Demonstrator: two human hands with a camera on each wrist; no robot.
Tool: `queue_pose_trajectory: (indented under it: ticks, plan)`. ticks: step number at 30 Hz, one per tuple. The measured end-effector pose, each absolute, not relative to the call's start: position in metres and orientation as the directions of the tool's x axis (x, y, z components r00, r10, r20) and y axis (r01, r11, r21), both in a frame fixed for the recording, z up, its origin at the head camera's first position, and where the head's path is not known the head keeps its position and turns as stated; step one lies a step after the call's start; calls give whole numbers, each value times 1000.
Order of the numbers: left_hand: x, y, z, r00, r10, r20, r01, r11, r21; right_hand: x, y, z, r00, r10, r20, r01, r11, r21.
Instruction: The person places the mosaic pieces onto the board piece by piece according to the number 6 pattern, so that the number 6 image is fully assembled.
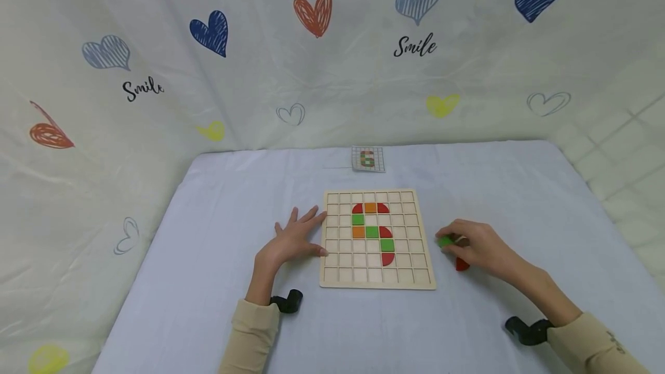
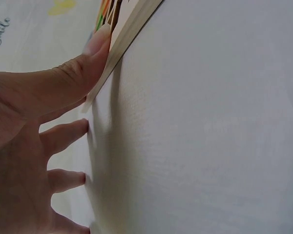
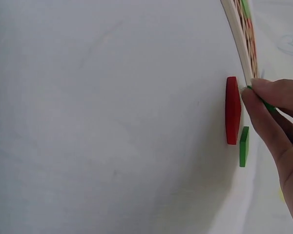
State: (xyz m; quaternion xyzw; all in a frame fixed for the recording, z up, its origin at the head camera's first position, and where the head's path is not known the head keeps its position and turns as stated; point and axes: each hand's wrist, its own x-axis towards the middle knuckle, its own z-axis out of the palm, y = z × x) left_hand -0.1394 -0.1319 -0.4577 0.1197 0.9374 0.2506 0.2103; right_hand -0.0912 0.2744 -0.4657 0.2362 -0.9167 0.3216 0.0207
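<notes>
A square wooden grid board (image 1: pixel 345 275) lies flat on the table. Red rounded tiles (image 1: pixel 387 259) and green (image 1: pixel 387 245) and orange (image 1: pixel 370 208) square tiles sit in several of its cells. With fingers spread, my left hand (image 1: pixel 292 241) touches the board's left edge by thumb and a fingertip. To the right of the board, my right hand (image 1: pixel 480 247) pinches a green tile (image 1: pixel 444 241) between thumb and fingers. Beneath that hand are a red rounded tile (image 3: pixel 233 110) and another green tile (image 3: pixel 244 146); in the head view this second green one is mostly hidden.
Behind the board lies a small card (image 1: pixel 368 159) printed with a grid and a coloured pattern. The table (image 1: pixel 249 189) has a white cloth, and a white sheet (image 1: pixel 358 74) with printed hearts hangs behind it. Each wrist carries a black camera mount (image 1: pixel 527 331).
</notes>
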Motion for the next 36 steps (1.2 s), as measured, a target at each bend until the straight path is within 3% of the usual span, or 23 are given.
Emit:
queue_pose_trajectory:
  ticks: [11, 36]
  plan:
    - [-140, -131, -456, -882, 322, -344, 109, 850, 515, -91, 268, -461, -906, -414, 84, -361, 655, -663]
    - [-141, -132, -457, -881, 324, -344, 112, 851, 514, -95, 236, -463, -888, -456, 64, -355, 590, -725]
